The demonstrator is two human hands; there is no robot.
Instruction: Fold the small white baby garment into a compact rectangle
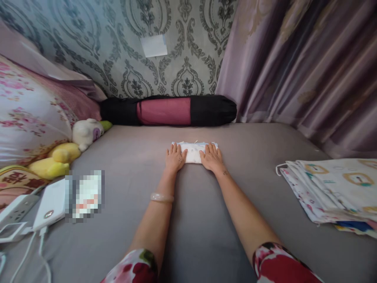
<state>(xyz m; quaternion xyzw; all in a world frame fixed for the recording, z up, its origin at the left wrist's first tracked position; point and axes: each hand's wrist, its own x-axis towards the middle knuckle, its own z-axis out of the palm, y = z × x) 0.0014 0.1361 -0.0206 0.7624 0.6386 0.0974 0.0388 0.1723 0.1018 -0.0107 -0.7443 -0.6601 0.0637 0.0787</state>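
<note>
A small folded white cloth [193,154] with faint marks and a bluish far edge lies flat on the grey bed sheet [194,204]. My left hand [176,157] rests flat on its left end, fingers stretched forward and thumb pointing inward. On the opposite end, my right hand [212,157] lies palm down in the same way, fingers extended. The middle of the cloth shows between the two thumbs. Whatever lies under the palms is hidden.
A black and dark pink rolled bag [165,111] lies along the wall. Folded patterned cloths [332,192] are stacked at right. Plush toys [85,133], a white power bank [53,204] with cables, a power strip [17,208] and a blurred-out item [87,194] are at left.
</note>
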